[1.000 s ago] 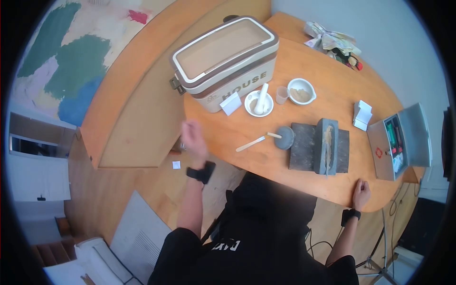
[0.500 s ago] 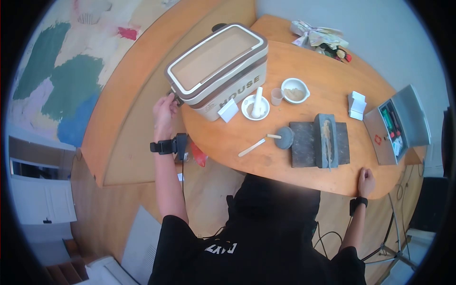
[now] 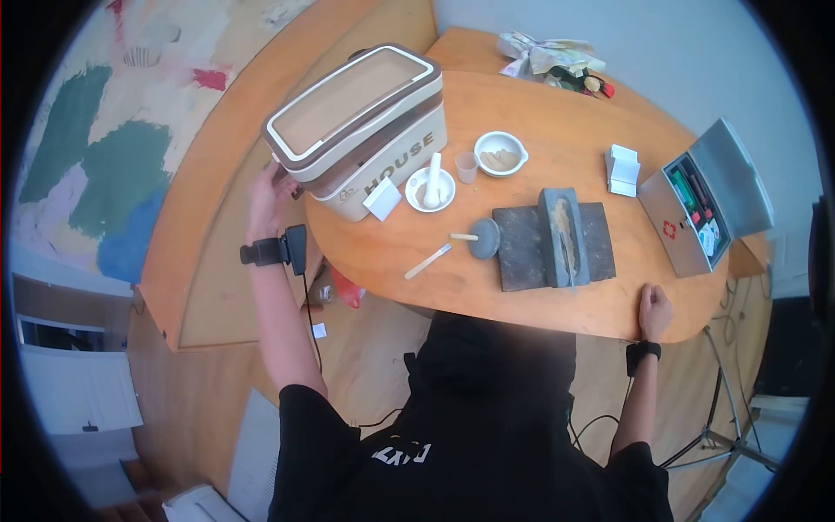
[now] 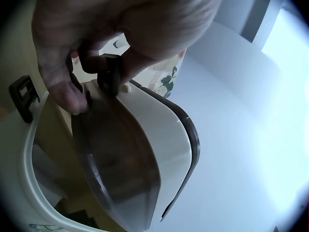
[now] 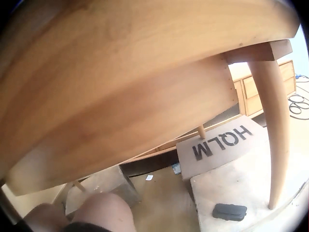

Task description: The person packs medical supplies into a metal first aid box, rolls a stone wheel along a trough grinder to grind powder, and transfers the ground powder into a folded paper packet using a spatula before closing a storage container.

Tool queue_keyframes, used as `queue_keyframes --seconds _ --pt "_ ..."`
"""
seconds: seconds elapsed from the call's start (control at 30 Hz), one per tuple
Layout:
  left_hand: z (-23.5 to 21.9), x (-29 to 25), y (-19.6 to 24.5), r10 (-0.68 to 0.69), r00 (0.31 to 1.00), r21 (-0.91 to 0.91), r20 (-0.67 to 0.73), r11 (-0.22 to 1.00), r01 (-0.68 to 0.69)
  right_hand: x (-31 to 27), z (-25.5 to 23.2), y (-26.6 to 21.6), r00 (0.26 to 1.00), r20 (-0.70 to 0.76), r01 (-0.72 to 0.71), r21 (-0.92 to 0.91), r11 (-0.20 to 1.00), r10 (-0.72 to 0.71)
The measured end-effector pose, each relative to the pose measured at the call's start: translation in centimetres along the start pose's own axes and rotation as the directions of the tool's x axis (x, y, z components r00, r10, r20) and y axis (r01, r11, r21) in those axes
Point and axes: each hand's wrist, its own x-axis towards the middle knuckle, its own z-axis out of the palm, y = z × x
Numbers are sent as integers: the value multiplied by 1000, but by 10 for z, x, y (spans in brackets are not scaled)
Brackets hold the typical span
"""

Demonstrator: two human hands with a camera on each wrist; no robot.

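Observation:
At the left end of the cream and brown box marked HOUSE (image 3: 402, 159), my left hand (image 3: 265, 202) grips the lid (image 3: 352, 100). The left wrist view shows that hand (image 4: 120, 29) with thumb and fingers pinching a dark latch (image 4: 110, 75). There the lid (image 4: 164, 140) stands tilted up off the box body (image 4: 14, 159), leaving a gap between them. My right hand (image 3: 655, 313) rests on the table's near edge at the right, fingers loosely curled, holding nothing; it is hidden in the right wrist view.
Beside the box stand a white card (image 3: 383, 199), a mortar with pestle (image 3: 433, 184), a clear cup (image 3: 466, 168) and a bowl of powder (image 3: 501, 155). Further right are a brush (image 3: 428, 261), a round grey tool (image 3: 484, 238), a grey trough (image 3: 564, 237) and an opened first-aid box (image 3: 687, 209).
My left hand has moved left and up to the box's end and now grips there; the lid's left end has risen. My right hand stays on the table edge. The head view has shifted.

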Motion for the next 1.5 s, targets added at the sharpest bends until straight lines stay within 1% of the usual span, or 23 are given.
queue_keyframes --seconds 0.1,0.17,0.2,0.27,0.3,0.4,0.47,0.57,0.67,0.8,0.87,0.9,0.97,1.0,1.07,1.1,1.17,1.2,1.23,1.3,1.33,1.43,1.5 --pt "10 -10 14 -12 999 33 -37 999 14 0 -3 -4 1000 11 -21 -5 1000 21" --pt "14 -15 15 -48 999 -74 -24 996 46 -2 -7 -9 997 55 -59 -1 998 59" --pt "13 -12 12 -48 999 -70 -3 996 47 -2 -7 -10 996 46 -77 -7 997 78" --pt "9 -2 3 -67 995 -301 78 950 88 -2 -6 -8 1000 -28 -9 -3 1000 9" --pt "9 3 -3 -68 994 -298 89 950 92 -3 -6 -6 999 -31 -20 -6 1000 19" --pt "10 4 -8 -37 997 -360 61 931 57 -3 -5 -7 999 -35 -12 44 999 13" --pt "17 3 -13 73 997 -360 -6 930 -71 -3 -7 -9 1000 -8 -21 59 998 21" --pt "17 4 -13 145 989 -366 31 922 -124 -4 -11 -13 1000 -10 -6 59 998 6" --pt "19 -1 -13 134 991 -350 -30 927 -136 -3 -8 -10 1000 -27 18 64 998 -16" --pt "26 -12 -12 152 987 -325 -44 932 -158 -4 -8 -8 1000 -19 4 67 998 -2" --pt "29 -23 -11 246 969 -429 -12 874 -227 -3 -7 -6 999 -31 25 104 994 -22" --pt "30 -29 -10 246 969 -431 -15 873 -228 -1 -6 -1 999 -31 29 104 994 -26" --pt "31 -40 -7 276 961 -447 -31 856 -260 6 -4 12 989 106 -136 333 933 106" --pt "35 -50 -3 275 961 -446 -37 856 -262 8 -8 7 989 110 -133 333 933 101" --pt "49 -69 1 296 955 -500 -10 826 -261 21 -21 -3 983 142 -179 555 812 120" --pt "55 -80 1 296 955 -500 -19 824 -265 27 -28 -13 983 144 -174 556 813 112" --pt "68 -99 -2 319 941 -462 115 856 -234 36 -43 -35 989 139 -135 633 763 59" --pt "77 -105 -7 311 944 -475 108 851 -226 42 -49 -43 982 186 -131 687 715 1" --pt "86 -113 -11 311 945 -476 100 849 -229 46 -57 -53 982 189 -127 687 715 -7" --pt "109 -135 -14 228 961 -446 160 885 -136 50 -76 -90 939 315 -169 768 618 -136" --pt "117 -143 -21 228 962 -448 153 883 -138 50 -83 -110 938 317 -166 768 618 -142" --pt "140 -165 -42 181 955 -508 235 860 -39 49 -101 -167 906 333 -140 817 559 -260" --pt "152 -181 -44 159 950 -561 270 828 21 49 -108 -191 867 366 -230 896 381 -338"
